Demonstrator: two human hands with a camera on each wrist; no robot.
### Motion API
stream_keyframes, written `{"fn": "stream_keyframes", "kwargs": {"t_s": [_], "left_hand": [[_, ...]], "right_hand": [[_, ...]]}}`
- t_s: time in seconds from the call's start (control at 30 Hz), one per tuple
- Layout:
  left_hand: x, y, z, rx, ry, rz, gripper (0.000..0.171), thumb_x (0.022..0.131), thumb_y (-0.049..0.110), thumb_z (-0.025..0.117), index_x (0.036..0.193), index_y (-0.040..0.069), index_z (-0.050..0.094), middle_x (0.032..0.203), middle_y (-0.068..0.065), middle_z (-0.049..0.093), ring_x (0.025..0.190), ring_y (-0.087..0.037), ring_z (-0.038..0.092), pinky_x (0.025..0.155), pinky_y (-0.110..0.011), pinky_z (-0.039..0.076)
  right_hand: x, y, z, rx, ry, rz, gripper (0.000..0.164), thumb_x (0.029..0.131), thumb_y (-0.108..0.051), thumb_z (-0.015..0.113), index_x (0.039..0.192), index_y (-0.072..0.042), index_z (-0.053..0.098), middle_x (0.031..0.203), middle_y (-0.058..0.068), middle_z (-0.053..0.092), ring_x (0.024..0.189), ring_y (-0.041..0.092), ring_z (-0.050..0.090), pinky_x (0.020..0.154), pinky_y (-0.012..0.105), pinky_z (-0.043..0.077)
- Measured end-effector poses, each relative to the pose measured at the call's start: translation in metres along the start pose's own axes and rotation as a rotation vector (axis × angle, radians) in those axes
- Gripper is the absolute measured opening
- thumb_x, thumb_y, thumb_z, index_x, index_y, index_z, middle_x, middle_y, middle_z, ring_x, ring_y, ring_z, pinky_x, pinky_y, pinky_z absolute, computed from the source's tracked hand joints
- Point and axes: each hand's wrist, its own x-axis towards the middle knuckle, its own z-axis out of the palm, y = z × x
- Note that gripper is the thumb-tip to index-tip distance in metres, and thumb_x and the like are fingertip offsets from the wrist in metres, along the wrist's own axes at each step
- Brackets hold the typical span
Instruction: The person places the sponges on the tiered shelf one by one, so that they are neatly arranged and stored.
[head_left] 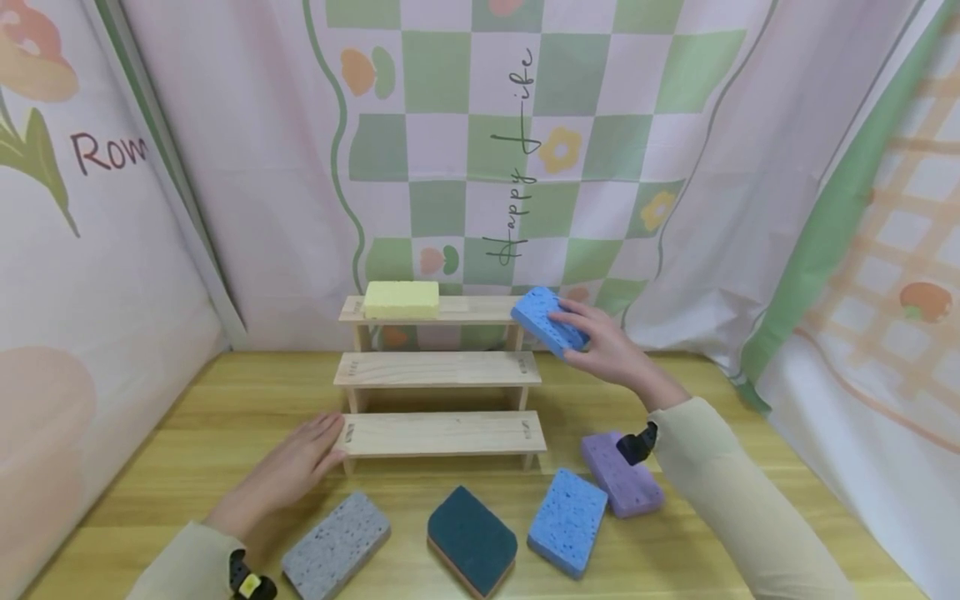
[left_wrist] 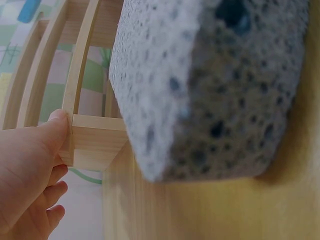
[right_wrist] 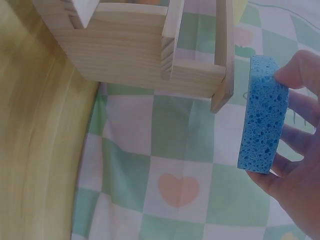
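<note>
Left hand grips stepped wooden rack, yellow block sponge on top; right hand holds unplaced blue block sponge.

Over my three feeds I count two blue sponges, one yellow sponge, one gray sponge, one purple sponge and one green-topped sponge, which makes six. I also get one wooden rack with three shelves, and one tabletop. I have one left grip and one right grip, two in total, along with two sleeves and two black wrist devices. In the head view I count two printed yellow flowers.
</note>
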Motion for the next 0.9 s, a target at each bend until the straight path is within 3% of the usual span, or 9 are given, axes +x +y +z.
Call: {"fn": "stream_keyframes", "kwargs": {"t_s": [0.3, 0.9], "left_hand": [[-0.001, -0.001, 0.001, 0.000, 0.006, 0.010, 0.053, 0.097, 0.028, 0.046, 0.133, -0.011, 0.038, 0.138, -0.026, 0.036, 0.126, -0.042, 0.033, 0.104, -0.052, 0.024], [-0.001, 0.001, 0.000, -0.003, -0.004, -0.003, 0.054, 0.098, 0.029, 0.046, 0.134, -0.010, 0.037, 0.139, -0.025, 0.034, 0.127, -0.041, 0.031, 0.105, -0.052, 0.023]], "right_hand": [[0.018, -0.010, 0.003, -0.040, -0.030, -0.021, 0.054, 0.079, -0.012, 0.061, 0.132, -0.006, 0.051, 0.143, 0.017, 0.032, 0.127, 0.040, 0.029, 0.086, 0.053, 0.040], [0.043, -0.025, 0.015, 0.015, -0.103, -0.082, 0.055, 0.077, -0.008, 0.060, 0.131, -0.003, 0.050, 0.143, 0.021, 0.031, 0.126, 0.041, 0.029, 0.094, 0.055, 0.036]]}}
